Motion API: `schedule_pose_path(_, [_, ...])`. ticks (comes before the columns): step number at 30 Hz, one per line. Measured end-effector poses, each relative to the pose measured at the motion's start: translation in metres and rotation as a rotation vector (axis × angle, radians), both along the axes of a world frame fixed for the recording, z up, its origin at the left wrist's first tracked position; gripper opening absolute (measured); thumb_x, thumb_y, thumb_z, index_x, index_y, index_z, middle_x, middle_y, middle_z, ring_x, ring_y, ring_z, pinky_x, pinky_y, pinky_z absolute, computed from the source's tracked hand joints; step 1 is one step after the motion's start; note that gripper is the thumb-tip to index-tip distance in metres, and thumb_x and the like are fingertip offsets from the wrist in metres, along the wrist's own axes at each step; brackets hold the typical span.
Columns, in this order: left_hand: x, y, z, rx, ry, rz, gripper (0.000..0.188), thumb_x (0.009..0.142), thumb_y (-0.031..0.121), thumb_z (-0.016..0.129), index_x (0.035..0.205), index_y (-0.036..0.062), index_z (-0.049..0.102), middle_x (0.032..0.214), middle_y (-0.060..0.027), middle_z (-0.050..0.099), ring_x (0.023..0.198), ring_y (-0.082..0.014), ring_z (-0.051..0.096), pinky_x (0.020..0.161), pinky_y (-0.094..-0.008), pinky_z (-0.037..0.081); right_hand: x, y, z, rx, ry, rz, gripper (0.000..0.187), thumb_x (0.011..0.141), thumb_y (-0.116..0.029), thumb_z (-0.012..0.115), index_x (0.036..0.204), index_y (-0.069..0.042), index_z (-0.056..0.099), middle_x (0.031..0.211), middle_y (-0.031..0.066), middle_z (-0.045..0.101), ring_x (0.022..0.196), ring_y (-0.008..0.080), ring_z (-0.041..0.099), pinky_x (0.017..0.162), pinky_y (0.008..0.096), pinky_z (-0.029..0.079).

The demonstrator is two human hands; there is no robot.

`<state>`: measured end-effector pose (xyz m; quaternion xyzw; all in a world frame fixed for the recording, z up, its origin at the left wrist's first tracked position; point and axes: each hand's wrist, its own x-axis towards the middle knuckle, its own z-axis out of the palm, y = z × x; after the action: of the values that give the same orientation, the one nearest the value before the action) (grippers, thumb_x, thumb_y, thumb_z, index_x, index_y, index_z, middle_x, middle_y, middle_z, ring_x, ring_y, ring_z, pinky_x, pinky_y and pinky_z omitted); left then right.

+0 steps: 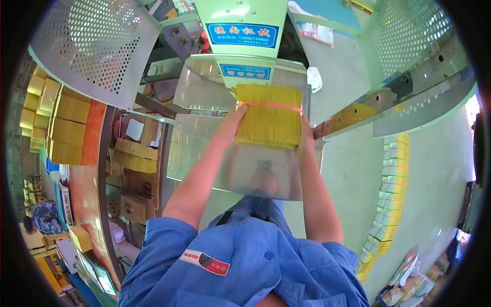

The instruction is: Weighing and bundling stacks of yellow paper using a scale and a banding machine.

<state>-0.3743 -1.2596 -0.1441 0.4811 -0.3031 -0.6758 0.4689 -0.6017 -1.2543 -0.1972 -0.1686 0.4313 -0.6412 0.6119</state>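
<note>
A thick bundle of yellow paper sheets [268,125] is on the shiny metal table [261,174] of a pale green machine [240,43]. A thin pink strap [271,105] runs across the top of the bundle. My left hand [235,121] grips its left side, the thumb close to the strap. On the right side my right hand [306,135] presses against the bundle, its fingers partly hidden behind the paper's edge. Both forearms reach forward from my blue sleeves.
Perforated metal guards [97,51] flank the machine on both sides. A wooden bench [84,199] at left carries stacked yellow bundles [69,120], with cardboard on a shelf below. A long row of strapped bundles [391,194] stands on the floor at right. Plastic-wrapped packages [409,286] lie at lower right.
</note>
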Motion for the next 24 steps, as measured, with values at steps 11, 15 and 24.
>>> schedule_pose_path(11, [0.003, -0.008, -0.004, -0.065, -0.143, -0.012, 0.056, 0.097, 0.042, 0.053, 0.136, 0.0024, 0.045, 0.123, -0.0132, 0.061, 0.107, -0.0208, 0.061, 0.092, -0.0333, 0.048, 0.008, -0.001, 0.047, 0.033, -0.013, 0.142, 0.039, 0.096, -0.038, 0.055, 0.125, -0.012, 0.056, 0.118, 0.0047, 0.059, 0.103, 0.0204, 0.060, 0.086, 0.0362, 0.051])
schedule_pose_path(15, [-0.020, 0.018, -0.016, -0.114, -0.228, 0.022, 0.062, 0.095, 0.047, 0.054, 0.137, 0.0019, 0.045, 0.125, -0.0112, 0.060, 0.112, -0.0182, 0.055, 0.096, -0.0344, 0.045, -0.019, 0.001, 0.020, -0.055, -0.074, 0.311, 0.035, 0.100, -0.035, 0.047, 0.124, -0.011, 0.055, 0.114, 0.0028, 0.060, 0.102, 0.0187, 0.059, 0.086, 0.0353, 0.051])
schedule_pose_path(24, [0.023, 0.146, -0.024, 0.044, -0.219, 0.742, 0.056, 0.089, 0.048, 0.061, 0.123, 0.0038, 0.062, 0.103, -0.0131, 0.069, 0.098, -0.0225, 0.064, 0.086, -0.0360, 0.049, 0.050, 0.050, 0.003, -0.042, -0.012, 0.621, 0.050, 0.101, -0.039, 0.044, 0.137, -0.005, 0.046, 0.132, 0.0077, 0.053, 0.119, 0.0201, 0.053, 0.099, 0.0343, 0.044])
